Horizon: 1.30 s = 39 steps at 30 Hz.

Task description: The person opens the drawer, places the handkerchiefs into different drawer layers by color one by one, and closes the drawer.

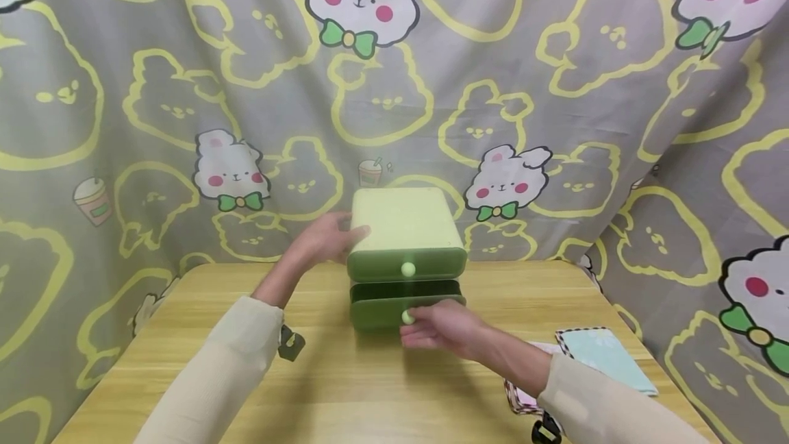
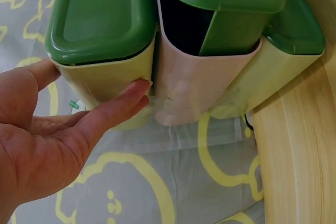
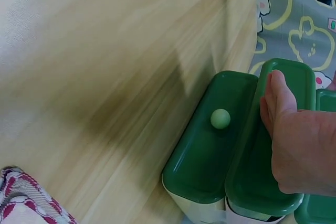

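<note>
A small drawer cabinet (image 1: 403, 221) with a pale yellow top and green drawer fronts stands at the back of the table. Three stacked tiers show in the left wrist view, the middle one with a pink casing (image 2: 197, 80). Its middle drawer (image 1: 376, 314) is pulled partly out, with a dark gap behind the front. My right hand (image 1: 446, 327) pinches that drawer's pale green knob (image 1: 408, 317) between thumb and finger. My left hand (image 1: 329, 237) rests on the cabinet's left side, thumb over the top edge and fingers straight along the side wall (image 2: 107, 80).
Right of the cabinet lies a folded light blue cloth (image 1: 607, 360) with checked edging. Beside it, a pink cloth (image 1: 520, 399) with a red-and-white border is partly hidden under my right forearm. A patterned grey curtain (image 1: 394, 108) hangs right behind the wooden table (image 1: 345, 396).
</note>
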### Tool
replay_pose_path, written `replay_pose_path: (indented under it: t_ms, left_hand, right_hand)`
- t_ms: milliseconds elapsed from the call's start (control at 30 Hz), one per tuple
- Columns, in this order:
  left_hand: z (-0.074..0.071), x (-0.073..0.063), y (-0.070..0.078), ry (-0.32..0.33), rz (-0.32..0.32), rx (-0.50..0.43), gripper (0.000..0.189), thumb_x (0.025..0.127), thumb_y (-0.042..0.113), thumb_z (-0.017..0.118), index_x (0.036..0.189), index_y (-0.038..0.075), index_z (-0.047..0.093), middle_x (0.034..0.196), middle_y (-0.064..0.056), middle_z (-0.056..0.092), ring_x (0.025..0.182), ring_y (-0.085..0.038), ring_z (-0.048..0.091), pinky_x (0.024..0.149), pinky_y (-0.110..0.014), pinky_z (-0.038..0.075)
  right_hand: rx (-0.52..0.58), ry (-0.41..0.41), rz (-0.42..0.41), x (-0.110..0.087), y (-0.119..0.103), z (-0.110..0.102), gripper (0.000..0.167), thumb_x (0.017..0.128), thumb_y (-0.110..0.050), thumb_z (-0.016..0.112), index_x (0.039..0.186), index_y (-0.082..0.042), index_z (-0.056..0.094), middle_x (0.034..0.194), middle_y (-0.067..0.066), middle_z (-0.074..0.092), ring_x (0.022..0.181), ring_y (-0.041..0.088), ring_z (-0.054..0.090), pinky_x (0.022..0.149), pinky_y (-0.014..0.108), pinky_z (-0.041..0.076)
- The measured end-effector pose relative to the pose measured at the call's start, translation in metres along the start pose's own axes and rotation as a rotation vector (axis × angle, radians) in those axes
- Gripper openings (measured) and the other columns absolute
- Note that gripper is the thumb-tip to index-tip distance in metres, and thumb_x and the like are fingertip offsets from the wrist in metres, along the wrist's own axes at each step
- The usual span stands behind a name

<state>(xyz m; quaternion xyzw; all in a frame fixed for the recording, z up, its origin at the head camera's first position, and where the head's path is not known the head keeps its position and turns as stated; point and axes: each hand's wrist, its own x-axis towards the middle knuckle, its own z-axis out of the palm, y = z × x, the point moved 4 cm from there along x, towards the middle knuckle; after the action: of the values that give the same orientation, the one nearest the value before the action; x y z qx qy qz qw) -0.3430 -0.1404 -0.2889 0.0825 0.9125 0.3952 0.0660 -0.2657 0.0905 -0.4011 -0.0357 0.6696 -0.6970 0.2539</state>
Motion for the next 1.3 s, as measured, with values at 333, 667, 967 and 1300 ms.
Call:
replay_pose_path:
  t_ms: [333, 667, 967, 1300]
  left_hand:
    - [-0.001, 0.000, 0.001, 0.002, 0.005, 0.019, 0.079, 0.100, 0.053, 0.058, 0.159, 0.008, 0.032, 0.112, -0.017, 0.069, 0.089, -0.030, 0.073, 0.086, -0.043, 0.058]
    - [-0.003, 0.001, 0.002, 0.018, 0.010, 0.026, 0.077, 0.100, 0.051, 0.058, 0.158, 0.007, 0.033, 0.115, -0.020, 0.070, 0.080, -0.023, 0.073, 0.088, -0.042, 0.059]
    - [-0.001, 0.003, 0.002, 0.006, 0.019, 0.029, 0.076, 0.101, 0.049, 0.057, 0.158, 0.005, 0.033, 0.126, -0.023, 0.067, 0.084, -0.023, 0.073, 0.093, -0.045, 0.058]
    - [-0.001, 0.004, 0.003, -0.007, 0.024, 0.027, 0.071, 0.102, 0.047, 0.056, 0.157, 0.007, 0.037, 0.116, -0.020, 0.070, 0.082, -0.024, 0.073, 0.089, -0.043, 0.059]
  right_hand:
    - [-0.013, 0.009, -0.003, -0.013, 0.006, 0.005, 0.036, 0.103, -0.011, 0.054, 0.126, 0.017, 0.054, 0.115, 0.035, 0.066, 0.100, 0.036, 0.074, 0.089, 0.041, 0.061]
    - [-0.038, -0.007, -0.004, -0.034, 0.013, 0.011, 0.036, 0.102, -0.013, 0.057, 0.121, 0.018, 0.056, 0.108, 0.028, 0.070, 0.098, 0.034, 0.074, 0.089, 0.041, 0.061]
    - [-0.035, -0.008, 0.013, -0.049, 0.021, 0.014, 0.043, 0.101, -0.016, 0.060, 0.122, 0.021, 0.054, 0.108, 0.028, 0.071, 0.099, 0.036, 0.074, 0.088, 0.040, 0.062]
    - [-0.036, -0.012, 0.009, -0.067, 0.032, 0.019, 0.053, 0.100, -0.018, 0.061, 0.127, 0.026, 0.048, 0.111, 0.026, 0.070, 0.100, 0.033, 0.073, 0.088, 0.039, 0.061]
